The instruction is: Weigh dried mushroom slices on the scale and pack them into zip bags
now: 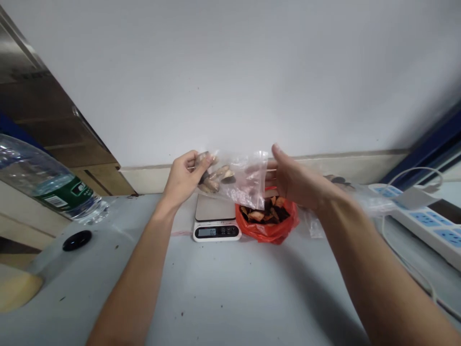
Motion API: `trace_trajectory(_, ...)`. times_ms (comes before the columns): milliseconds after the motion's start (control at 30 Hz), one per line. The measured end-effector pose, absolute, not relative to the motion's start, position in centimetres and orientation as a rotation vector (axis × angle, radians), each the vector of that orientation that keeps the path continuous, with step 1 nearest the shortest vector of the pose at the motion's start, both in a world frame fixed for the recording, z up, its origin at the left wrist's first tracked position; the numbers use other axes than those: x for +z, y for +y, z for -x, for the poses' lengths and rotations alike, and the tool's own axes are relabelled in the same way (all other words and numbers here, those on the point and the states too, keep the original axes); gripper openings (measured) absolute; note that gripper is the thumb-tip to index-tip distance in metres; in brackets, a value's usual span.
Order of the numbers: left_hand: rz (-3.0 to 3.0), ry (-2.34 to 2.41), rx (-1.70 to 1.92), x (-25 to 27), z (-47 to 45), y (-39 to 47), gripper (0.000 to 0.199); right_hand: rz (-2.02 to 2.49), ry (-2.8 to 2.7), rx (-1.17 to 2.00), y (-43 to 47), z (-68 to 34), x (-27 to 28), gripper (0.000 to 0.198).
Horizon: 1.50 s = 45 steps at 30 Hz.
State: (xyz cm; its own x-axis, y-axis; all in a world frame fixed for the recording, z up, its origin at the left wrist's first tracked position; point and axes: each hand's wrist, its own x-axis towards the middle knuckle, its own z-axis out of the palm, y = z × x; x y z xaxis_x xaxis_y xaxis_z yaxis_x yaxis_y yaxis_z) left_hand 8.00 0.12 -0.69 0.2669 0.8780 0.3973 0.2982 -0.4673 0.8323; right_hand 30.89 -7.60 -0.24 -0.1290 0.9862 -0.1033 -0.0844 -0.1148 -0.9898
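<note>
My right hand (293,180) is spread, with no grip on anything; my left hand (183,178) pinches the clear bag (247,185) above the red bag (268,233) and scale (216,216). Gripped at one end, it could sag and, if unsealed, shed slices (225,172). Plastic blurs my right fingertips; I can't tell whether they touch it, or whether it's sealed.

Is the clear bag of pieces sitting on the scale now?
No, the left hand holds the clear bag above the scale, whose display reads 0.0.
</note>
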Motion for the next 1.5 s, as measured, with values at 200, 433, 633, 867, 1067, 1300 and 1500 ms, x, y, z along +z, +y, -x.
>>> trace_trajectory(200,-1.855,1.171,1.107,-0.9,-6.1,0.5,0.041,1.285,-1.475,1.281,-7.5,-30.1,-0.8,0.038)
trace_trajectory(433,-2.252,1.586,0.838,-0.8,-5.1,0.3,0.036,1.390,-1.701,1.135,-6.0,-28.7,-2.5,0.045)
trace_trajectory(633,-2.211,0.923,0.329,-0.6,-6.6,-0.9,0.029,1.307,-1.717,1.180,-5.5,-27.7,-4.0,0.048)
trace_trajectory(867,-2.121,0.833,0.380,-0.7,-6.8,-0.9,0.019,1.243,-1.627,1.205,-5.8,-27.1,-3.9,0.054)
trace_trajectory(1067,-2.124,0.787,0.398,-0.4,-6.5,-1.0,0.022,1.217,-1.580,1.246,-5.7,-27.0,-4.1,0.051)
trace_trajectory(1300,-2.114,0.827,0.406,-0.5,-7.0,-1.3,0.016,1.247,-1.549,1.351,-5.8,-26.8,-4.2,0.042)
trace_trajectory(1500,-2.081,1.024,0.562,0.2,-6.3,-1.3,0.013,1.364,-1.517,1.310,-6.5,-27.0,-2.8,0.025)
